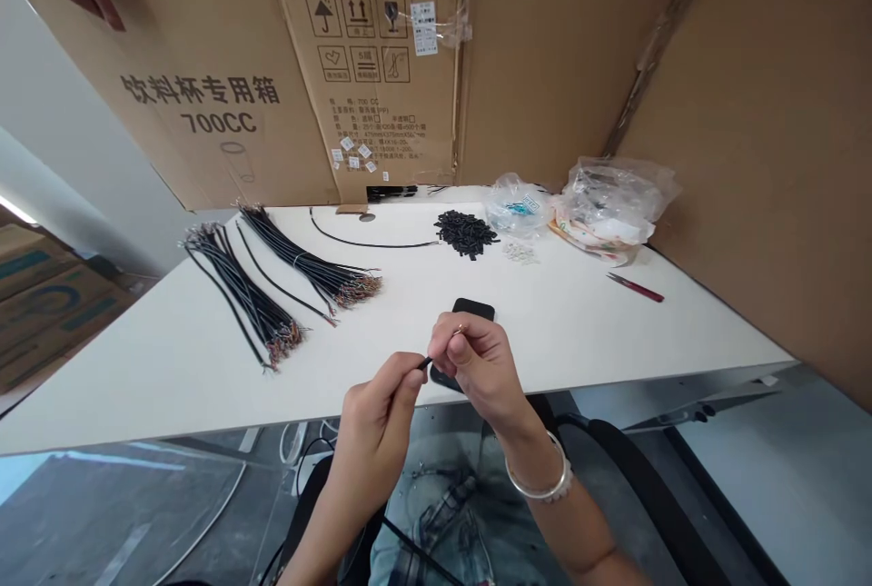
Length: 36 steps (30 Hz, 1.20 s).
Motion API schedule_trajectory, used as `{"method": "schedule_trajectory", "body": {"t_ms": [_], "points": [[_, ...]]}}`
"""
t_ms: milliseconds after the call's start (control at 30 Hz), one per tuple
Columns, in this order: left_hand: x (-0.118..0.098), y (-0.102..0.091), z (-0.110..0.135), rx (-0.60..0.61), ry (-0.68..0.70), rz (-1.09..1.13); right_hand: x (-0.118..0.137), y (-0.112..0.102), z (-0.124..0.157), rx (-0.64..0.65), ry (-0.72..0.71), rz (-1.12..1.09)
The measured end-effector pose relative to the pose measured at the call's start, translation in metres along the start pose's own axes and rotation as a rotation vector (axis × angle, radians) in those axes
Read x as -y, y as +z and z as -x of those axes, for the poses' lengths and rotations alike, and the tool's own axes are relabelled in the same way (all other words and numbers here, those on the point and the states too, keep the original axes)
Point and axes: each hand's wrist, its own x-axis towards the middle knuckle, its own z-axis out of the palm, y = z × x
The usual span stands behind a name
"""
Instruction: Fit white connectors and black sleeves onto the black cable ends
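My left hand [378, 413] pinches the end of a thin black cable [426, 363] between thumb and fingers. Just up and to the right, my right hand [480, 366] holds a tiny glinting metal piece [459, 329] between its fingertips, close to the cable tip. The piece is too small to make out clearly. Under both hands, a flat black rectangular object [471, 309], possibly a phone, lies on the white table [586, 332], partly hidden by my right hand. A black cable [415, 548] also runs below the table edge near my lap.
Two bundles of black cables with frayed ends [238, 291] [306, 259] lie at the left, beside a single loose cable [368, 242]. Further back are black small parts [467, 233], pale small parts [521, 253], plastic bags [609, 200], and red-handled snips [637, 288]. Cardboard [749, 68] walls the table.
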Motion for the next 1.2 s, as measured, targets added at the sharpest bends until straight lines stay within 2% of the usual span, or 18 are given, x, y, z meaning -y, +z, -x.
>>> {"method": "schedule_trajectory", "body": {"t_ms": [367,667,1067,1200], "points": [[0.005,0.003,0.004,-0.059,-0.024,-0.104,-0.005,0.025,0.005,-0.287,0.137,-0.061],[0.004,0.002,0.004,-0.054,-0.098,-0.091,-0.01,0.028,0.01,-0.323,0.179,-0.003],[0.001,0.001,0.003,-0.067,-0.078,-0.036,-0.003,0.023,0.009,-0.232,0.244,0.048],[0.0,0.0,0.004,-0.084,-0.068,-0.055,0.004,0.022,0.005,-0.299,0.163,0.054]]}}
